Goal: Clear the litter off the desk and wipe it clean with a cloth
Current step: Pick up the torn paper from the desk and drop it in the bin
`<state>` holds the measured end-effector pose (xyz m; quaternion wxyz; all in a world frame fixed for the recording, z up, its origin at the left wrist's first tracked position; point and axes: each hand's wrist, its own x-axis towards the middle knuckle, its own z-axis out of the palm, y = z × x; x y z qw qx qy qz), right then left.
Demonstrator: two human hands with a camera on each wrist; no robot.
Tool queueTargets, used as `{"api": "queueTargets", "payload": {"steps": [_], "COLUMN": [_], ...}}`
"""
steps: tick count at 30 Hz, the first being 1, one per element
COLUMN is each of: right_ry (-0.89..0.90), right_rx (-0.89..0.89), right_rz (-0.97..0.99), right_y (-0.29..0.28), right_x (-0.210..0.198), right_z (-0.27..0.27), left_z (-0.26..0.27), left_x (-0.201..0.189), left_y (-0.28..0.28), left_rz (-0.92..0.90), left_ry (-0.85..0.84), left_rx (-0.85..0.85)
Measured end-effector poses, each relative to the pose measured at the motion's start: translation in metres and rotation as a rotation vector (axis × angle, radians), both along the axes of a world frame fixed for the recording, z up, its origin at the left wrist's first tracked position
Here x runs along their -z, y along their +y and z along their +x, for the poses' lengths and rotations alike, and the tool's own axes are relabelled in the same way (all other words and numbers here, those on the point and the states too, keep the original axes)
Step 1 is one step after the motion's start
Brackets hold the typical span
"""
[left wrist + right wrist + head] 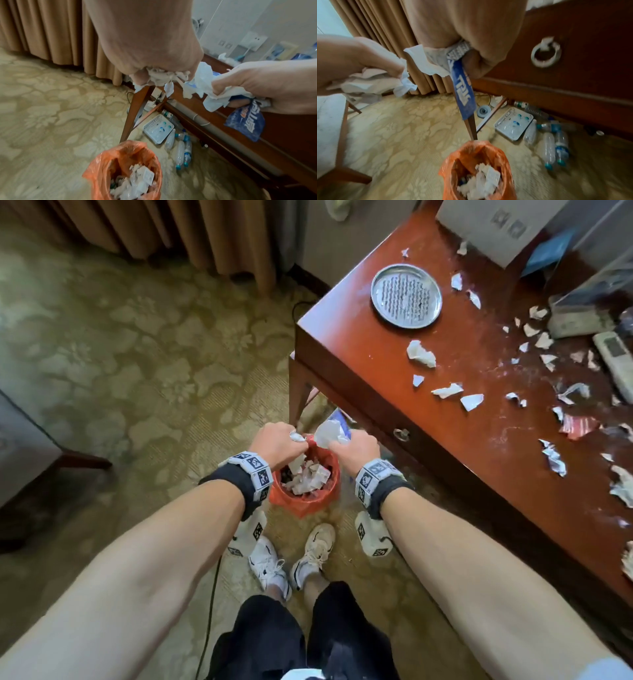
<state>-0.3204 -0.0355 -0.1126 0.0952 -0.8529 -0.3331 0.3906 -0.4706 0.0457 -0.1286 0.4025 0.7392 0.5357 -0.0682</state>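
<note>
Several bottles (180, 150) + tray (158, 128) under desk (376, 378).

A round metal tray (406, 296) sits near the desk's far left corner. A remote control (615, 358) lies toward the right edge. Empty plastic bottles (554, 146) (several, blue-capped) and a white basket (513, 125) lie on the carpet.

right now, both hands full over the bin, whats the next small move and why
Probably open both hands and let go. The left hand grips crumpled tissue and the right hand holds tissue with a blue wrapper, both above the orange-lined bin. Many paper scraps remain on the desk.
</note>
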Motion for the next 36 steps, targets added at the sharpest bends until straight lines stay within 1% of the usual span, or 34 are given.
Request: {"api": "queueTargets", "payload": {"steps": [5,9,11,14,17,18,21,24,28,32,36], "right_ry": [0.089,0.160,0.160,0.129,0.097,0.086,0.086,0.064,0.088,0.199,0.343], "right_rx": [0.074,0.082,0.085,0.113,0.117,0.111,0.077,0.059,0.063,0.091,0.185], "right_rz": [-0.101,-0.160,-0.177,-0.170,-0.140,-0.129,-0.061,-0.066,-0.077,-0.076,-0.037], "right_y": [-0.008,-0.003,0.001,0.008,0.014,0.015,0.017,0.020,0.023,0.021,0.015], "right_x": [0.093,0.152,0.187,0.230,0.270,0.284,0.323,0.362,0.402,0.436,0.446], "right_z": [0.004,0.009,0.010,0.013,0.019,0.021,0.021,0.019,0.016,0.010,0.009], "left_z": [0.002,0.006,0.006,0.010,0.014,0.018,0.026,0.029,0.029,0.033,0.032], "left_x": [0.078,0.136,0.164,0.211,0.266,0.278,0.305,0.336,0.376,0.411,0.428], "left_y": [-0.007,-0.009,-0.009,-0.006,-0.001,0.002,0.006,0.009,0.011,0.008,0.003], "left_rz": [-0.083,-0.160,-0.193,-0.229,-0.211,-0.208,-0.197,-0.173,-0.170,-0.228,-0.244], "left_ry": [0.032,0.013,0.010,0.025,-0.010,-0.016,0.021,0.087,0.077,0.042,0.056], "left_rx": [-0.020,-0.081,-0.109,-0.103,-0.119,-0.113,-0.057,-0.004,0.032,0.073,0.091]}}
